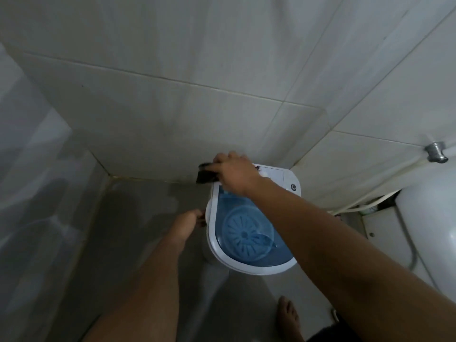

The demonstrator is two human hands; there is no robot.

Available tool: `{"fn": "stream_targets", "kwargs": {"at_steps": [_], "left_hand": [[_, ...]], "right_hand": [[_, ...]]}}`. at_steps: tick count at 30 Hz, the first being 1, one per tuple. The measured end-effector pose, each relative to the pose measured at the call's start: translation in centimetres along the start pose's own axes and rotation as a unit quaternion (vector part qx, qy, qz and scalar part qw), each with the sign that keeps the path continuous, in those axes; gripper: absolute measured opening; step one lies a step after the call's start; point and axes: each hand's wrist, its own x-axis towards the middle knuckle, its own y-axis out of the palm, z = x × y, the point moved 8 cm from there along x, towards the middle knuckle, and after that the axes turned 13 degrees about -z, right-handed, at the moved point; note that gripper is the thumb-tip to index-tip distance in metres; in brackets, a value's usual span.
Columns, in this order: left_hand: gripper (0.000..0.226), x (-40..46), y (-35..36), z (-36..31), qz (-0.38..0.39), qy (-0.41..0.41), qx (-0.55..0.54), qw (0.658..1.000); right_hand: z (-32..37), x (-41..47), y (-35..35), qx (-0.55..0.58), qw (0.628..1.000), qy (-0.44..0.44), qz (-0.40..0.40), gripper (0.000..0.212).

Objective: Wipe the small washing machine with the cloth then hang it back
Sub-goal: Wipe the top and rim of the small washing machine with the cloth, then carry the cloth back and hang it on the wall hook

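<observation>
The small washing machine [283,266] stands on the floor in the corner, white with a blue see-through lid [246,233] and a control panel [283,177] at the back. My right hand [234,172] reaches over its back left corner and grips a dark cloth [206,176] pressed there. My left hand [188,223] is at the machine's left side, fingers curled against a dark part on its edge; whether it grips is unclear.
Tiled walls [172,114] close in behind and to the left. A white toilet [429,225] stands at the right, with a metal valve [435,151] and hoses [365,201] on the wall. My bare foot [288,317] is on the grey floor.
</observation>
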Motion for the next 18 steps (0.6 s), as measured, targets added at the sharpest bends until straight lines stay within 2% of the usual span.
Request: {"fn": "stream_targets", "kwargs": {"at_steps": [2, 4, 7, 11, 16, 18], "left_hand": [[0.035, 0.0, 0.0, 0.3, -0.008, -0.029, -0.055, 0.998], [0.039, 0.2, -0.2, 0.5, 0.0, -0.059, -0.1, 0.993], [0.047, 0.5, -1.3, 0.3, -0.017, -0.066, -0.135, 0.988], [0.078, 0.4, -2.2, -0.5, -0.04, -0.05, -0.144, 0.988], [0.078, -2.1, -2.1, -1.9, -0.032, -0.029, -0.154, 0.987], [0.078, -3.5, -3.0, -2.7, -0.047, 0.008, -0.143, 0.989]], "right_hand": [[-3.4, 0.4, -0.7, -0.02, 0.994, 0.105, -0.033, 0.064], [-3.5, -0.7, -0.1, -0.028, 0.991, 0.124, -0.047, 0.066], [-0.3, -3.0, 1.1, -0.04, 0.996, 0.057, -0.053, 0.07], [4.2, -6.0, 2.0, -0.038, 0.998, -0.03, -0.032, 0.063], [9.1, -12.2, 1.7, -0.001, 0.995, -0.091, -0.033, 0.053], [12.0, -16.5, 1.9, -0.014, 0.986, -0.168, 0.011, 0.045]]}}
